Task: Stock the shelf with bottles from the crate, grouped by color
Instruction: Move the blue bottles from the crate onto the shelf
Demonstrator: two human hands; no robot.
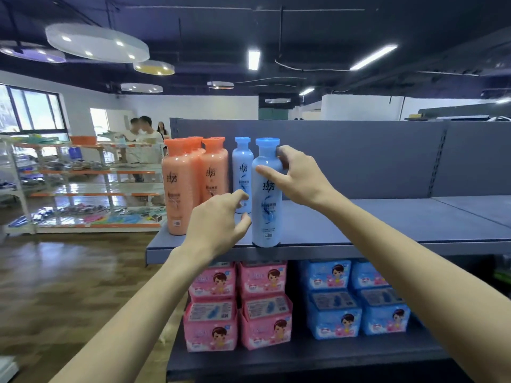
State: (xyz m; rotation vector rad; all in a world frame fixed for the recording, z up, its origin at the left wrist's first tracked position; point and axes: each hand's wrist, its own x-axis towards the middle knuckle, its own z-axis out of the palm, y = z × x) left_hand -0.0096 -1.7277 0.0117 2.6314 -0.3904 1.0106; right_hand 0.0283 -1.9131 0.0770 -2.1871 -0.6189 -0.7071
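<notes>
Shelf (387,225): flat grey-blue metal board with a smooth matt face, a folded front lip and an upright back panel of the same colour; slotted uprights run down the back at the right.
Front blue bottle (266,205): tall rounded plastic cylinder, pale blue and glossy, with a brighter blue flat-topped cap and a printed label; it stands upright at the near edge of the shelf, just right of the orange group.
Rear blue bottle (242,175): same shape and cap, upright farther back, just left of the front one.
Orange bottles (182,189): several of the same shape in peach-orange plastic with orange caps, upright in a tight cluster at the left end of the shelf.
Right hand (298,181): curled round the shoulder of the front blue bottle, thumb across its near face, fingers behind its neck.
Left hand (218,222): fingers loosely bent and apart, fingertips at the lower left side of the front blue bottle; whether they touch it cannot be told.
Pink packs (237,305): soft glossy rectangular packets, stacked on the lower shelf at the left.
Blue packs (356,297): matching packets, stacked to their right.
Floor (69,286): brown wood-grain planks, left.
</notes>
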